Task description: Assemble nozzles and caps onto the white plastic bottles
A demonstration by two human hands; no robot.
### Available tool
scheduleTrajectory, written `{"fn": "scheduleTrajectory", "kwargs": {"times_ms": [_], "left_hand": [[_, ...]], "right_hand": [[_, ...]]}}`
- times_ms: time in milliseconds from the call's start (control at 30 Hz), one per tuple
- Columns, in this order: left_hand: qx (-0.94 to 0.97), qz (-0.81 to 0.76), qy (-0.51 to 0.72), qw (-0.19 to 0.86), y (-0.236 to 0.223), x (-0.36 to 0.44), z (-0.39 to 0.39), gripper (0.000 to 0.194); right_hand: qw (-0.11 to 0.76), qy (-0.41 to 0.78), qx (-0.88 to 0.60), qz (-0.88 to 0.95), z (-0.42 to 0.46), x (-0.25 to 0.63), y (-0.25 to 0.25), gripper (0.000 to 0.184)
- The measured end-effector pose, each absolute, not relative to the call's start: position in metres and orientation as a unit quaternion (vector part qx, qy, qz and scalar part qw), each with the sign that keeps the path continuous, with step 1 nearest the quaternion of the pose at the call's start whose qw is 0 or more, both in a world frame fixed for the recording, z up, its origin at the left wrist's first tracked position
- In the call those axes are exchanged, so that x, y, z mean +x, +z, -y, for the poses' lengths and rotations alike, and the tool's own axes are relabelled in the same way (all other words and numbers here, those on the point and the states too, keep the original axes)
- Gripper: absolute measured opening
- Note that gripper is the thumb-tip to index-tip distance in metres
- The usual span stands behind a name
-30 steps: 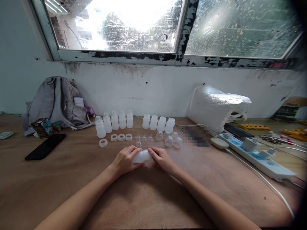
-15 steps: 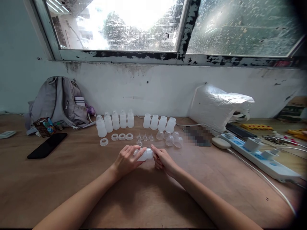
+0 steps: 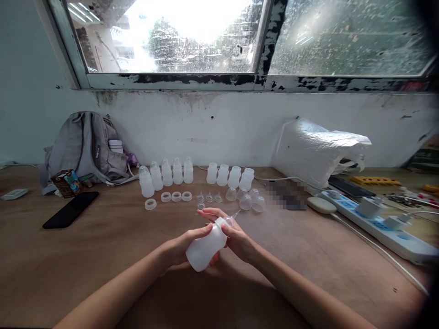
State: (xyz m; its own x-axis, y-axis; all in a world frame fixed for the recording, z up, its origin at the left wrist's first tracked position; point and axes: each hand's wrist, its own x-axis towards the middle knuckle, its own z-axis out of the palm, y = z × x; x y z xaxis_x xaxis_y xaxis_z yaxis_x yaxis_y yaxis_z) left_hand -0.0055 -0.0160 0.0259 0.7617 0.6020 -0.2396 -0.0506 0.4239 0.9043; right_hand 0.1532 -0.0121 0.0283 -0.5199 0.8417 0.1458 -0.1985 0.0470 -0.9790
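A translucent white baby bottle is held tilted above the table, its base toward me and its clear nipple pointing up to the right. My left hand wraps round the bottle's body from the left, its fingers partly hidden behind it. At the neck, my right hand grips with the thumb on the collar and the fingers behind. Just beyond the hands lie several loose nipples, white collar rings and clear domed caps.
Capped bottles stand in a row at the back, with open bottles to their right. On the left are a phone, a small box and a backpack. A power strip and a white bag occupy the right.
The bottle has swung from lying sideways to a tilt, its base now toward me. My left hand has slid down to the body, and my right hand has opened out around the neck.
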Motion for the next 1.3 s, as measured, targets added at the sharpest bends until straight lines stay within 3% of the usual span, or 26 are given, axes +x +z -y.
{"fn": "scheduleTrajectory", "kwargs": {"times_ms": [133,333,500,833,1100,1300], "left_hand": [[0.499,-0.29,0.219,0.787,0.024,-0.002,0.019,0.051],[0.777,-0.371,0.273,0.428,0.024,-0.004,0.012,0.045],[0.818,-0.41,0.288,0.281,0.013,-0.001,0.01,0.058],[0.827,-0.457,0.296,0.137,0.006,0.005,0.01,0.046],[0.835,-0.443,0.326,0.021,-0.004,-0.002,-0.008,0.046],[0.819,-0.461,0.34,0.037,0.0,-0.012,-0.011,0.045]], "right_hand": [[0.432,0.615,-0.311,0.582,0.015,0.15,0.029,0.027],[0.486,0.554,-0.305,0.604,0.01,0.148,0.023,0.016],[0.497,0.531,-0.32,0.607,0.004,0.147,0.015,0.015],[0.513,0.498,-0.341,0.611,-0.002,0.145,0.008,0.021],[0.492,0.41,-0.414,0.647,-0.011,0.15,0.002,0.041],[0.509,0.275,-0.469,0.667,-0.031,0.176,0.01,0.034]]}}
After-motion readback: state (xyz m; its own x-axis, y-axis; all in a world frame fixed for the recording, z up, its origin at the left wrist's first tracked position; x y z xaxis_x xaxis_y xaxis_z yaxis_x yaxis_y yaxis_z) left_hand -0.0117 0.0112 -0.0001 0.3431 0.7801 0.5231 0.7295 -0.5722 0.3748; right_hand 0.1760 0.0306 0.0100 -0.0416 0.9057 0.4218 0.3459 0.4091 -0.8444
